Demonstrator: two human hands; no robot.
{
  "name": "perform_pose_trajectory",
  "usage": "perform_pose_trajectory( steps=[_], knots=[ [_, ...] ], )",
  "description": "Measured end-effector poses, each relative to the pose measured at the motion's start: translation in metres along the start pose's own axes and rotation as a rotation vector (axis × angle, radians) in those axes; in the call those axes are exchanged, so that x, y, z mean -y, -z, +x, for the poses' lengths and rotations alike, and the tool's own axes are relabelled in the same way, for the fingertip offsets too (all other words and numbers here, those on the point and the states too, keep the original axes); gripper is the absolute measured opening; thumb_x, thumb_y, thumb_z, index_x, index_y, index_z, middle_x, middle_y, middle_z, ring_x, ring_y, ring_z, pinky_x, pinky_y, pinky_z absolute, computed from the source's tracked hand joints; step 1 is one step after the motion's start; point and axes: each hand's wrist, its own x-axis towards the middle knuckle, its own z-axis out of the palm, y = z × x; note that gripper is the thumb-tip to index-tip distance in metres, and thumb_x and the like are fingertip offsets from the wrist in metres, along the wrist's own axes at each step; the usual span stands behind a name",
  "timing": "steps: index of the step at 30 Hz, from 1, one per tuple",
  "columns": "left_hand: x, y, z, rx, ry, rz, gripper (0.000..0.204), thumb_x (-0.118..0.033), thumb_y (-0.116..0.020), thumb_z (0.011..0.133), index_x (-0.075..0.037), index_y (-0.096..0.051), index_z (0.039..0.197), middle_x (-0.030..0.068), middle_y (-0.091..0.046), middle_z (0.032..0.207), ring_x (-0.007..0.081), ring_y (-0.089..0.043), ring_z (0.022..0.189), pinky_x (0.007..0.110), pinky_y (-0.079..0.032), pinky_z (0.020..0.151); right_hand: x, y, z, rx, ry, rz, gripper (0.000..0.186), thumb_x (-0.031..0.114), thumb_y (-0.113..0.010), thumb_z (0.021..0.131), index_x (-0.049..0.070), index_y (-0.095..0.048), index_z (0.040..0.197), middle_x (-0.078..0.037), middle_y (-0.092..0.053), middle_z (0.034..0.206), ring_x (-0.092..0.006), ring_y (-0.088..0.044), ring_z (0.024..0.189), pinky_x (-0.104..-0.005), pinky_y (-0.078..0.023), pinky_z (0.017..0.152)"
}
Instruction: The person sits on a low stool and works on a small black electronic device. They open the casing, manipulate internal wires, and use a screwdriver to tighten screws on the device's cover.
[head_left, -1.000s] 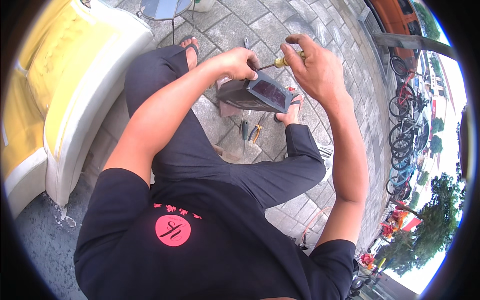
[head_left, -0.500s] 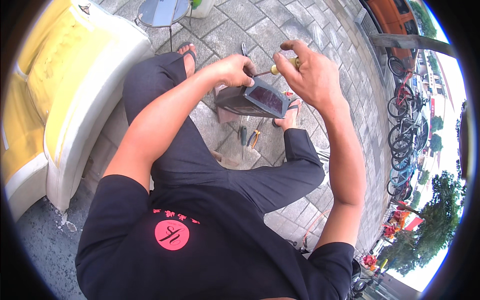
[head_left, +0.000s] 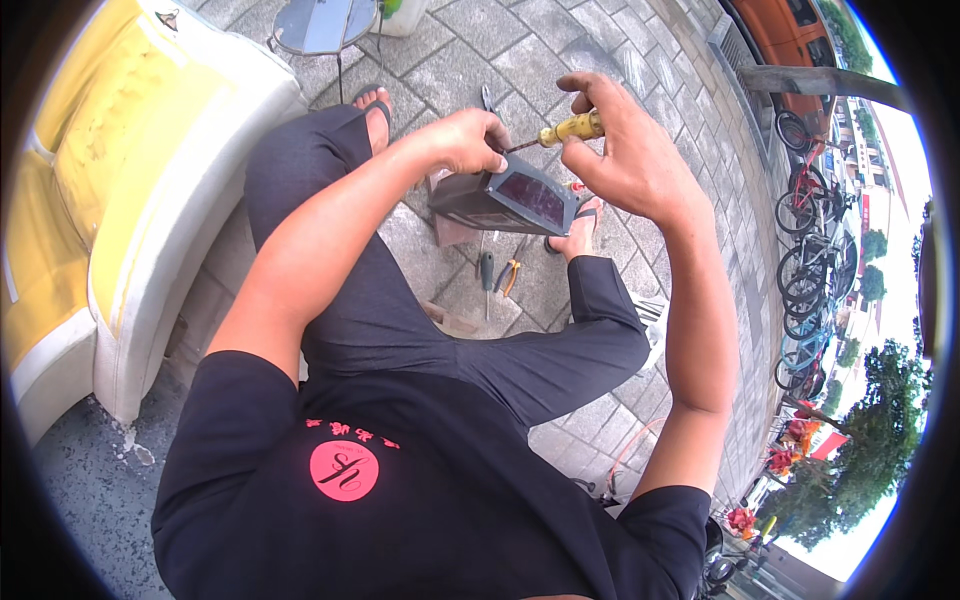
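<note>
A dark grey box-shaped device [head_left: 470, 200] with a dark glossy window on one face sits tilted between my legs. My left hand [head_left: 470, 140] is closed over its far corner, thumb on the near side. A screwdriver [head_left: 572, 130] with a yellow handle lies nearly level, its shaft running left to that corner beside my left fingertips. The tip is hidden there. My right hand [head_left: 640, 155] is loosely around the handle's end, thumb and forefinger spaced apart with the handle between them.
On the paving between my feet lie a dark-handled screwdriver [head_left: 487, 272] and orange-handled pliers [head_left: 511, 277]. Another metal tool [head_left: 487, 97] lies beyond the device. A small glass table [head_left: 322, 25] stands far left, a yellow and white seat [head_left: 170, 150] at left. Parked bicycles [head_left: 800, 270] line the right.
My right hand has shifted slightly right and loosened, its thumb moving off the screwdriver handle, so more of the yellow shows. My left hand and the device have stayed put.
</note>
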Motion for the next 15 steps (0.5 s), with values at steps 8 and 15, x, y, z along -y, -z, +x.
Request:
perform_pose_trajectory(
  steps=[8,15],
  knots=[
    [0.002,0.0,0.002,0.031,-0.005,0.013,0.043,-0.016,-0.085,0.094,0.004,-0.075,0.131,0.0169,-0.081,0.124,0.025,-0.077,0.116,0.038,-0.059,0.102,0.01,-0.003,0.007,0.097,-0.123,-0.137,0.039,0.033,-0.069,0.102,0.011,-0.07,0.134,-0.017,-0.081,0.094,-0.0441,-0.078,0.096,-0.0542,-0.06,0.087],
    [-0.001,0.001,-0.002,0.022,0.006,0.007,0.041,-0.015,-0.085,0.094,0.003,-0.076,0.129,0.0155,-0.082,0.122,0.0241,-0.077,0.114,0.038,-0.059,0.101,0.004,0.005,0.0,0.036,0.012,0.06,0.033,0.032,-0.069,0.1,0.007,-0.074,0.12,-0.024,-0.079,0.095,-0.0452,-0.077,0.097,-0.0544,-0.06,0.087]
  ],
)
